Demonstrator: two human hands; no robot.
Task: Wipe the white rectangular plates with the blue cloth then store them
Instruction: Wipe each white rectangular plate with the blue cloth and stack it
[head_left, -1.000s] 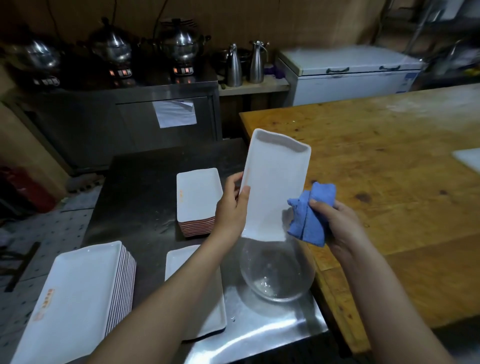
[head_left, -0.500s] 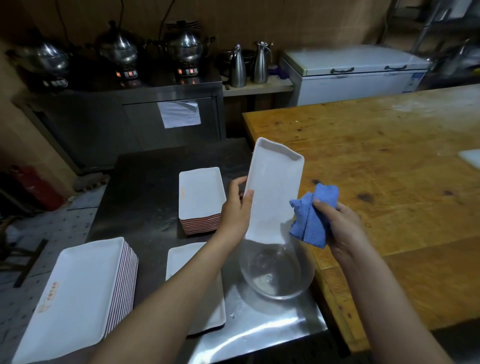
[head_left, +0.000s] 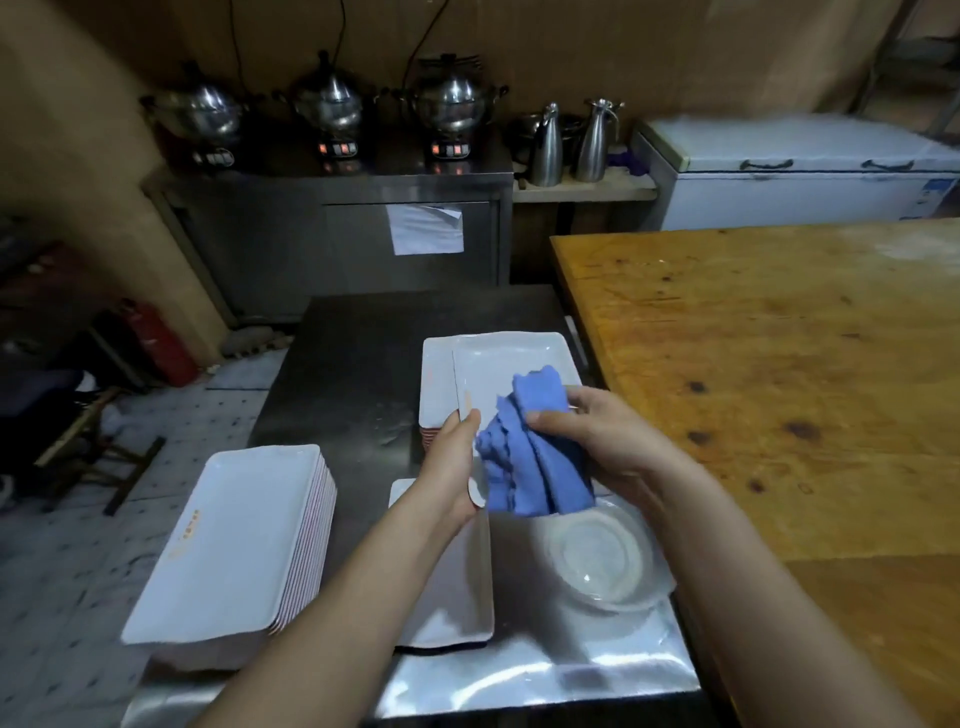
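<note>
Far left, on the floor: 1 red cylinder (head_left: 156, 343), lying tilted against the wall.

Left edge of the steel table (head_left: 353, 374): a large stack (head_left: 234, 540) of white rectangular plates, face up, overhanging the table edge.

Rear wall, on a steel cabinet (head_left: 337, 234): 3 steel pots (head_left: 332, 109) in a row. To their right, 2 steel jugs (head_left: 569, 140) stand upright on a low shelf.

Table centre, rear: a small stack (head_left: 435, 384) of white plates. Table centre, front: a single plate (head_left: 462, 587) lies flat, partly hidden by the left forearm.

The left hand (head_left: 452, 462) grips the held plate (head_left: 509, 364) at the near end of its left edge. The thumb lies on the upper face; the remaining fingers are under the plate and hidden. The held plate is above the table, face up and close to level, and its far end overlaps the small stack in view. Contact between the 2 cannot be confirmed.

The blue cloth (head_left: 530, 457) is bunched on the near half of the held plate. The right hand (head_left: 608, 436) holds it there: thumb across the top, fingers curled round the cloth's right side.

Below the right wrist: 1 clear glass bowl (head_left: 602, 561), upright on the table, just beside the single plate.

Right: a wooden table (head_left: 779, 374) butts against the steel table. Behind it stands a white chest freezer (head_left: 795, 176), lid closed.
</note>
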